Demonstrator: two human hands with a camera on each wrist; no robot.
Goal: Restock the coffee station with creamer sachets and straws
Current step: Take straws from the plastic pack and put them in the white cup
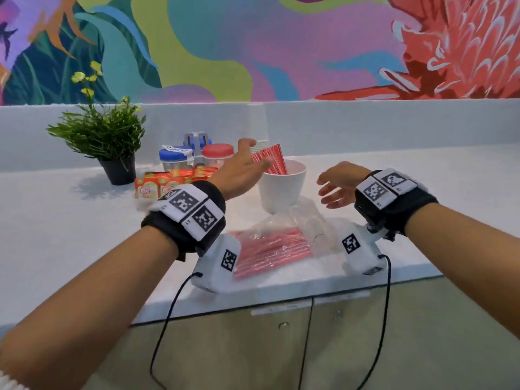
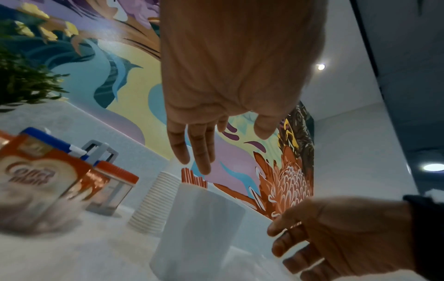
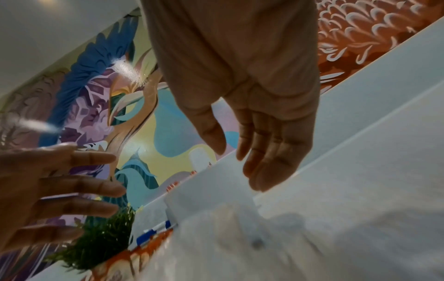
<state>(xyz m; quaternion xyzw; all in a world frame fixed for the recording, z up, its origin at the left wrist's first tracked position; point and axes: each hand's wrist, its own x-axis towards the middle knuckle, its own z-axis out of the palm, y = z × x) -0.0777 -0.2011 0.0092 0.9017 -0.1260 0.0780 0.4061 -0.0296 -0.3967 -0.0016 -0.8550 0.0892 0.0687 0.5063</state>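
Both hands up over the white surface [image 1: 70,235], neither grasping anything. Left hand [image 1: 243,167] stretched forward with fingers straight, tips reaching the red straws [image 1: 270,159] standing in the white cup [image 1: 281,190]; hard to tell from the head view whether touching or just above them. From the left wrist view, straight fingers [image 2: 199,152] hanging right over the straw tops [image 2: 193,178] poking out of the cup [image 2: 204,218]. Right hand [image 1: 342,182] at 3 o'clock of the cup, palm turned toward it, fingers loosely spread and relaxed, apart from the rim. Seen from the right wrist view, right hand [image 3: 264,133] slack above a blurred white cup wall [image 3: 216,186], left hand's fingers [image 3: 79,186] spread at 9 o'clock. Clear plastic bag [image 1: 281,235] lying flat at 6 o'clock of the cup, near the front edge of the surface, a bundle of red straws [image 1: 270,251] inside. Creamer sachets [image 1: 166,182], orange and yellow, piled at 9 o'clock of the cup, partly behind the left wristband. Behind the sachets, jars with blue lids [image 1: 180,159] and one with a red lid [image 1: 218,154]. Stack of white paper cups [image 1: 257,130] at 12 o'clock of the cup against the backsplash. Potted green plant [image 1: 104,139] at 10 o'clock, far left. Bright painted mural [image 1: 281,43] above it all.
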